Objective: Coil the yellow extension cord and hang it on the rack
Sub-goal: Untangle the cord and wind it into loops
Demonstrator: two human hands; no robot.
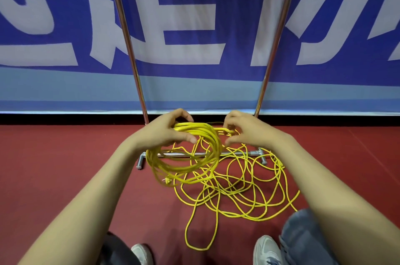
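Observation:
A yellow extension cord (238,186) lies in a loose tangle on the red floor. Part of it is gathered into a hanging coil (184,163) of several loops. My left hand (166,130) grips the top of that coil, fingers curled round the bundled strands. My right hand (246,130) pinches a strand of the cord just right of the coil, close to the left hand. The chrome rack (127,48) stands directly behind, its two uprights rising out of frame and its base bar low behind the cord. The rack's top is not in view.
A blue and white banner (194,26) covers the wall behind the rack. The rack's base bar (238,153) with short feet lies on the floor under the cord. My shoes (267,250) and knees are at the bottom edge.

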